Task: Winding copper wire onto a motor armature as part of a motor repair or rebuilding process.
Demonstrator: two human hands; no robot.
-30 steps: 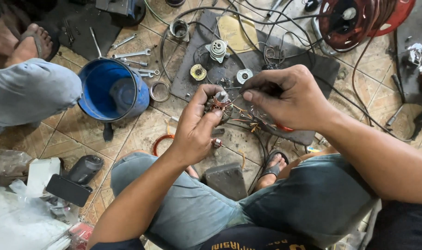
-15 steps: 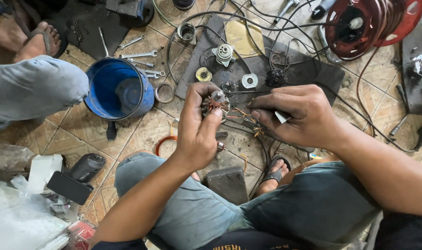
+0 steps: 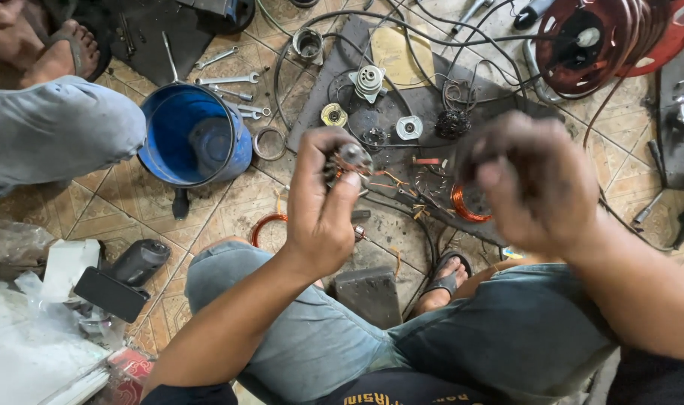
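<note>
Left hand (image 3: 323, 214) closed around a small motor part (image 3: 351, 159) with copper windings, pinched between thumb and fingertips, held up in the air above the near edge of the dark mat (image 3: 342, 71). Thin copper leads (image 3: 383, 182) trailing off the part toward the right, loose and unsupported. Right hand (image 3: 533, 184) blurred, raised just right of the part and apart from it; fingers curled, but whether anything sits between them cannot be told. Likely trouble here: fine wire snagged or snapped by a quick pull of the right hand, or insulation scraped against the metal core. Also possible: a slip from the fingertip pinch, dropping the part onto the tiled floor (image 3: 169, 202) between the knees. Below, on the mat, a copper coil (image 3: 468, 202), a bearing plate (image 3: 409, 127) and a gear piece (image 3: 369, 79) lying close together, easy to scatter. Near the mat's left edge, a blue bucket (image 3: 196, 135) and spanners (image 3: 226, 79); at the far right corner, a red wire spool (image 3: 604, 37).
</note>
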